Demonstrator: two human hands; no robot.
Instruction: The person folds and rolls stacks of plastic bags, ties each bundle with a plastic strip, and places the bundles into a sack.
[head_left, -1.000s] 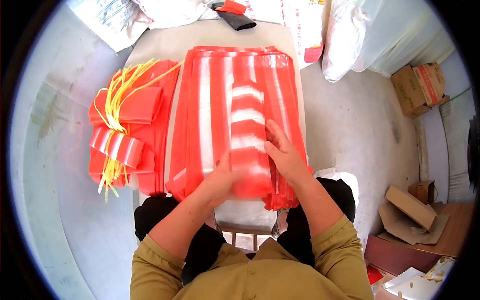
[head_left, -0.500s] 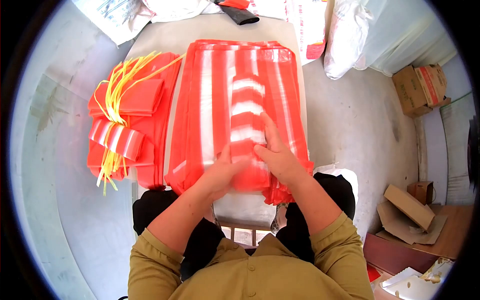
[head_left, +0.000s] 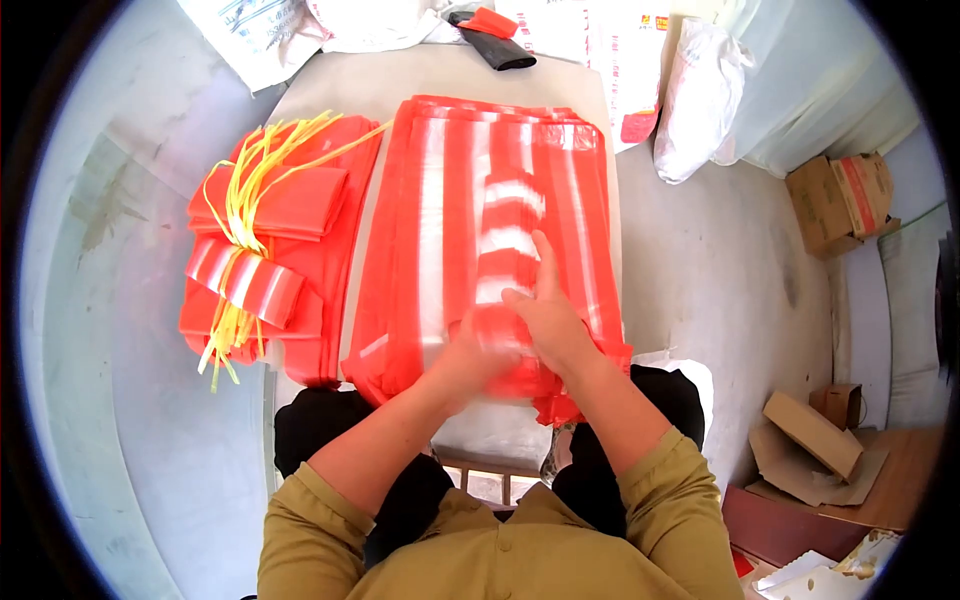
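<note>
A pile of red and white striped plastic bags [head_left: 455, 200] lies in front of me. On top of its right half is a narrow folded striped bag [head_left: 508, 242]. My right hand [head_left: 552, 325] rests along the right edge of this folded bag, index finger stretched forward and thumb apart on its surface. Lower down, at the near end of the folded bag, my left hand [head_left: 470, 362] is smeared by motion, so its finger positions are unclear. The near part of the folded bag is also blurred and partly hidden by my hands.
Left of the pile are folded red bags [head_left: 290, 205], a small striped bundle [head_left: 245, 283] and yellow ties [head_left: 245, 195]. White sacks [head_left: 700, 100] and a black roll [head_left: 497, 50] lie at the far side. Cardboard boxes [head_left: 840, 205] stand on the right.
The whole view has shifted slightly, with the table appearing lower and further right. My left hand has moved closer to my right hand over the near end of the folded bag.
</note>
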